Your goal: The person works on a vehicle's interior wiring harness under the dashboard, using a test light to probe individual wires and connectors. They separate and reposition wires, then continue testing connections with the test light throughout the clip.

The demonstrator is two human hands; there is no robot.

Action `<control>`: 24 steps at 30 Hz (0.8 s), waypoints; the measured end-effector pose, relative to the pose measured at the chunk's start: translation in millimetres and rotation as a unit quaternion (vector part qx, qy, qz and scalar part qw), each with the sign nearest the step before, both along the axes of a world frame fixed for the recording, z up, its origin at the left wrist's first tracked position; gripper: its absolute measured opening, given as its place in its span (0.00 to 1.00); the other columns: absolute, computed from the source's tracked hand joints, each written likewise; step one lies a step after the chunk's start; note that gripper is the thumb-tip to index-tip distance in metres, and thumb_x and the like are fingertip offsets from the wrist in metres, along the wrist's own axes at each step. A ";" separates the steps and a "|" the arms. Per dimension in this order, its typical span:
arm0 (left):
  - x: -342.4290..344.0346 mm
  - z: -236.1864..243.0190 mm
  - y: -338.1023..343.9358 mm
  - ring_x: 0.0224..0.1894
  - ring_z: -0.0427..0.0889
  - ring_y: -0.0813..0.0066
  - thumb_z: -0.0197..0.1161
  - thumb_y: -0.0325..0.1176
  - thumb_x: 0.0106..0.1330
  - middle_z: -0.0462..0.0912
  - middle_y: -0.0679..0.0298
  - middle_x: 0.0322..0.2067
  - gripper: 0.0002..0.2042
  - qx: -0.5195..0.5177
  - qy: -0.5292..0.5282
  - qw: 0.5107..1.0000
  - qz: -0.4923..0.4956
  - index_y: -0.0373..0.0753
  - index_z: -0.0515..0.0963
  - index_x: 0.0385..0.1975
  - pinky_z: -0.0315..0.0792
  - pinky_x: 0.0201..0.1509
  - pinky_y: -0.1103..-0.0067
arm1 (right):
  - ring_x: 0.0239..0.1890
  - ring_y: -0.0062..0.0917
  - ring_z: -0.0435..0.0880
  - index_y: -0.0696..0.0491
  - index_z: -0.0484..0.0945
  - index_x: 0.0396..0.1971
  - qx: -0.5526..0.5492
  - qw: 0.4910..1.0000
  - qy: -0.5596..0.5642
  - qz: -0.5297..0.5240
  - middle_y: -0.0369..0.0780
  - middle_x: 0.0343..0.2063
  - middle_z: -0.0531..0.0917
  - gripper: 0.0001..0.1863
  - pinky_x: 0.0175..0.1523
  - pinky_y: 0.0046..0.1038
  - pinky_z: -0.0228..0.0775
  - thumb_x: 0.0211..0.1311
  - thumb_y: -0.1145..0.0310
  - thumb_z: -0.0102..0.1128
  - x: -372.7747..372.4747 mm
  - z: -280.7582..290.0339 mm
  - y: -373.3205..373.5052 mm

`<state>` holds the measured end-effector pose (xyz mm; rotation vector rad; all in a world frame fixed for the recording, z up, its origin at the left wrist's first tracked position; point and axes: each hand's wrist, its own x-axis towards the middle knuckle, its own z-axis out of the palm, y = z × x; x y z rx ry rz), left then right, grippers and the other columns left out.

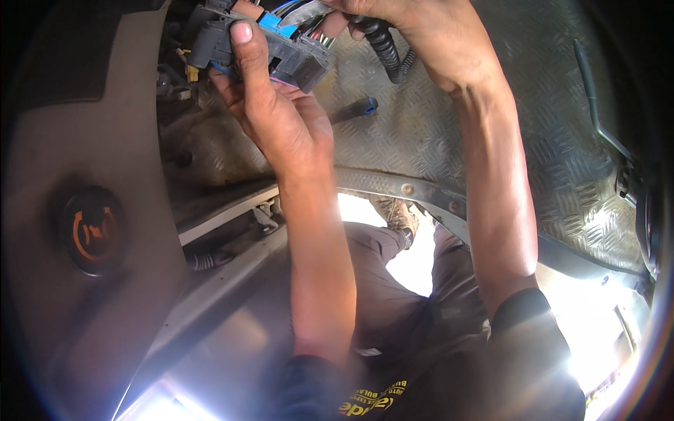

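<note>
My left hand (281, 112) grips a dark grey connector block (295, 59) from below, its thumb pressed over the front side. A bright blue insert (276, 23) sits in the block, and thin coloured wires run into its right end. At the upper edge, my right hand (400, 17) is closed, partly cut off by the picture. From it a tapered silver metal tool (305, 12) points left over the block, close to the blue insert; its kind is unclear. Black corrugated conduit (382, 45) hangs just beneath the right hand.
Below the block, a black handle with a blue end (361, 107) lies on the metal tread-plate floor (435, 140). A yellow connector (191, 71) is at the left. A bent rod (591, 84) stands at the right. A panel with a round black knob (93, 230) fills the left side.
</note>
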<state>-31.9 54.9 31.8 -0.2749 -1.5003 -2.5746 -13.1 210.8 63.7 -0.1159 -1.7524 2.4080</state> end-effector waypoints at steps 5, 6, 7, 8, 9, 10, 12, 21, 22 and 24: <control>1.6 2.4 -2.4 0.52 0.83 0.71 0.72 0.47 0.68 0.81 0.65 0.53 0.27 0.008 0.014 0.998 -0.059 0.44 0.70 0.60 0.78 0.59 0.70 | 0.26 0.18 0.83 0.57 0.87 0.33 -0.083 0.991 0.024 0.107 0.38 0.24 0.87 0.06 0.30 0.17 0.71 0.61 0.71 0.74 -27.1 -21.4 19.9; 1.4 1.9 -2.9 0.53 0.82 0.71 0.72 0.46 0.68 0.81 0.65 0.53 0.26 0.006 0.010 0.999 -0.042 0.43 0.70 0.60 0.77 0.60 0.69 | 0.26 0.18 0.83 0.57 0.86 0.33 -0.094 0.988 0.020 0.123 0.38 0.24 0.87 0.06 0.29 0.17 0.70 0.60 0.71 0.74 -31.7 -23.9 21.2; 0.6 0.7 -2.8 0.54 0.81 0.71 0.72 0.44 0.68 0.81 0.64 0.53 0.26 0.003 0.005 1.000 -0.025 0.43 0.70 0.60 0.76 0.60 0.69 | 0.25 0.18 0.82 0.57 0.86 0.33 -0.104 0.985 0.017 0.139 0.38 0.24 0.86 0.06 0.28 0.17 0.70 0.60 0.72 0.74 -36.0 -26.9 22.5; 0.3 -0.7 -1.7 0.55 0.81 0.72 0.72 0.42 0.68 0.80 0.64 0.53 0.25 0.002 0.001 1.000 -0.009 0.43 0.70 0.60 0.75 0.61 0.69 | 0.25 0.18 0.82 0.57 0.86 0.33 -0.112 0.982 0.013 0.153 0.38 0.24 0.86 0.06 0.28 0.17 0.69 0.59 0.72 0.74 -39.8 -29.2 25.2; 0.1 -1.0 -2.9 0.56 0.80 0.72 0.71 0.39 0.67 0.80 0.64 0.53 0.24 0.003 -0.006 1.000 -0.016 0.43 0.70 0.60 0.74 0.62 0.69 | 0.24 0.18 0.81 0.57 0.86 0.32 -0.113 0.979 0.007 0.171 0.38 0.24 0.85 0.06 0.27 0.17 0.67 0.59 0.72 0.75 -43.4 -31.5 27.6; -0.7 -0.7 -5.3 0.56 0.79 0.73 0.71 0.36 0.67 0.80 0.64 0.53 0.24 0.004 -0.013 1.000 -0.022 0.42 0.70 0.60 0.73 0.62 0.69 | 0.24 0.18 0.80 0.58 0.86 0.32 -0.114 0.977 0.007 0.179 0.38 0.24 0.85 0.07 0.27 0.18 0.67 0.59 0.72 0.74 -46.6 -34.0 29.5; 0.9 -1.2 -8.2 0.56 0.79 0.73 0.68 0.31 0.66 0.80 0.64 0.52 0.22 -0.006 -0.017 1.000 -0.012 0.41 0.72 0.58 0.72 0.63 0.69 | 0.24 0.18 0.80 0.59 0.86 0.32 -0.121 0.973 0.008 0.199 0.38 0.24 0.85 0.07 0.27 0.18 0.68 0.60 0.71 0.74 -51.0 -34.6 25.9; 4.2 2.0 -5.9 0.54 0.79 0.73 0.65 0.24 0.62 0.80 0.64 0.50 0.21 -0.012 -0.043 0.999 0.014 0.39 0.75 0.56 0.72 0.63 0.69 | 0.25 0.17 0.80 0.61 0.85 0.35 -0.129 0.979 0.004 0.157 0.39 0.27 0.86 0.06 0.28 0.16 0.72 0.63 0.73 0.67 -54.2 -29.8 25.8; 5.9 2.3 -8.3 0.54 0.79 0.73 0.65 0.23 0.61 0.80 0.64 0.50 0.21 -0.010 -0.046 0.999 0.019 0.39 0.74 0.56 0.71 0.63 0.70 | 0.25 0.18 0.80 0.61 0.85 0.35 -0.100 0.989 0.026 0.110 0.39 0.27 0.86 0.06 0.29 0.16 0.73 0.64 0.73 0.67 -41.3 -23.8 17.3; 6.1 1.2 -9.6 0.53 0.79 0.73 0.65 0.22 0.61 0.79 0.64 0.50 0.22 -0.019 -0.047 0.999 0.010 0.39 0.74 0.56 0.71 0.63 0.70 | 0.27 0.17 0.81 0.61 0.85 0.35 -0.096 0.991 0.070 0.067 0.37 0.28 0.86 0.06 0.34 0.18 0.75 0.65 0.73 0.68 -21.5 -25.7 13.4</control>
